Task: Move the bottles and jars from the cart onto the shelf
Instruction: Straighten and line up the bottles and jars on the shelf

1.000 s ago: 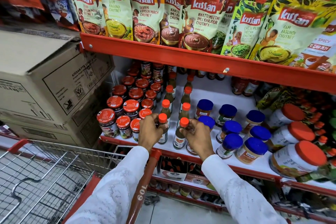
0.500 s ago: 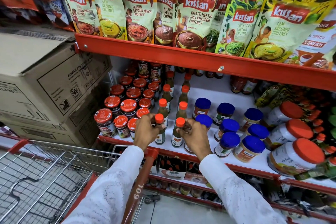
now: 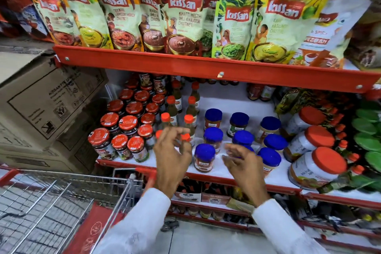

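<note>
Red steel shelf [image 3: 206, 72] lined white, crowded jars, wire cart [image 3: 61, 202] below, left hand [image 3: 172, 159] and right hand [image 3: 245, 168] released, empty.

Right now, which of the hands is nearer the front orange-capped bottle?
Left. The left hand overlaps the front orange-capped bottle, fingers around its cap; the right hand is off to its right, apart.

Middle shelf [image 3: 233, 101], L to R: small jars [image 3: 127, 123] in rows, two rows of sauce bottles [image 3: 173, 107] running front to back, spread jars [image 3: 213, 117], big jam jars [image 3: 317, 163] lying tilted at far R. Chutney pouches [image 3: 183, 24] stand along upper shelf [image 3: 185, 68] above. Cardboard boxes [image 3: 45, 107] stacked L of shelving. Cart [image 3: 61, 198] at lower L, in front of boxes. Left hand [image 3: 172, 163] in front of bottle rows; right hand [image 3: 245, 169] in front of spread jars, apart from them.
</note>
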Available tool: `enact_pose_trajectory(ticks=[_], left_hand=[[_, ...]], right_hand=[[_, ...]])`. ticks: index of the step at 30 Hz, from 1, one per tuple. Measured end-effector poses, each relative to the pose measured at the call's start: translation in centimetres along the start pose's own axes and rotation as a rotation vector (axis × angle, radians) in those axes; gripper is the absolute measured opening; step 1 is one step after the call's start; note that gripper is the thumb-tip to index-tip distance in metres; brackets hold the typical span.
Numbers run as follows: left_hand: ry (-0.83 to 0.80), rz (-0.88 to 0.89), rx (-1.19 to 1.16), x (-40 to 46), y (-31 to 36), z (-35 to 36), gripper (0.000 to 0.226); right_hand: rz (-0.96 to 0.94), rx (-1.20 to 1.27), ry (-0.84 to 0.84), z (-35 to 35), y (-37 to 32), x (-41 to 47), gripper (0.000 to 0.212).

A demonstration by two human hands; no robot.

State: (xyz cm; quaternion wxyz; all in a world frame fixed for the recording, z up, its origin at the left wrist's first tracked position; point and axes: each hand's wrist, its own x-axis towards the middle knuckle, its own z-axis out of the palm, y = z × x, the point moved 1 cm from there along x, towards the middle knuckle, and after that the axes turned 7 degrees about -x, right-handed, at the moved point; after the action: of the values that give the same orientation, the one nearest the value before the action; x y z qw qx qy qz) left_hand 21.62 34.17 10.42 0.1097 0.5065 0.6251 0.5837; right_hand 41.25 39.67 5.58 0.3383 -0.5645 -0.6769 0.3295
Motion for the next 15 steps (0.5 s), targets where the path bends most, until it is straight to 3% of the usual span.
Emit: enact_pose_trajectory(ticks=[4, 7, 11, 15], left_hand=[[-0.289, -0.238, -0.095, -3.2, 0.3, 6.9, 0.028], [-0.446, -0.407, -0.046, -4.6, -0.3, 11.0, 0.026], [-0.431, -0.488, -0.001, -5.2, -0.6, 13.9, 0.027], [-0.409, -0.508, -0.056, -5.0, -0.6, 15.2, 0.028]], right_hand=[[0.066, -0.090, 0.173, -4.5, 3.0, 0.3, 0.043], [0.032, -0.211, 0.052, -5.1, 3.1, 1.1, 0.054], [0.073, -0.352, -0.138, -4.8, 3.0, 2.0, 0.065], [0.076, -0.397, -0.194, -4.7, 2.6, 2.4, 0.052]])
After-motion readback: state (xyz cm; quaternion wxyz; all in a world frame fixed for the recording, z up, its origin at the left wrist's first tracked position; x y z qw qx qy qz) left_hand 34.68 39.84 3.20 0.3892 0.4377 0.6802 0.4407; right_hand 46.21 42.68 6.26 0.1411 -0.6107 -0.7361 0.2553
